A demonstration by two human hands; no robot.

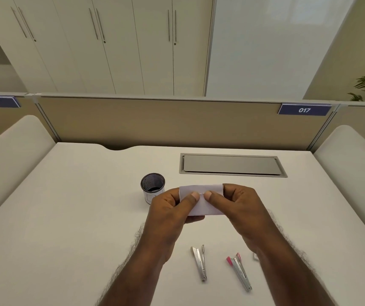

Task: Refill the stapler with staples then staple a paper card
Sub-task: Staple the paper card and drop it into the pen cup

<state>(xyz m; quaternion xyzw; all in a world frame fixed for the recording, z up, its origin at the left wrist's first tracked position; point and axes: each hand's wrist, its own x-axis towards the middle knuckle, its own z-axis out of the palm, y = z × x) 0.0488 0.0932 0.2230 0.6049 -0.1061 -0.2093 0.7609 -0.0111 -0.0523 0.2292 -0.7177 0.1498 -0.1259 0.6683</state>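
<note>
Both hands [201,208] pinch paper card [201,200] — mesh cup [152,186] just beside

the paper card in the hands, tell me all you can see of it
The paper card is a small, pale, white-lilac rectangle, apparently thin card, lying wider than tall. It is held up above the white desk, in front of the black mesh cup. The left hand pinches its left part and the right hand its right, both thumbs pressed on its front near the middle. A small glint between the thumbs may be a staple; too small to tell. Its lower corners are hidden.
</note>
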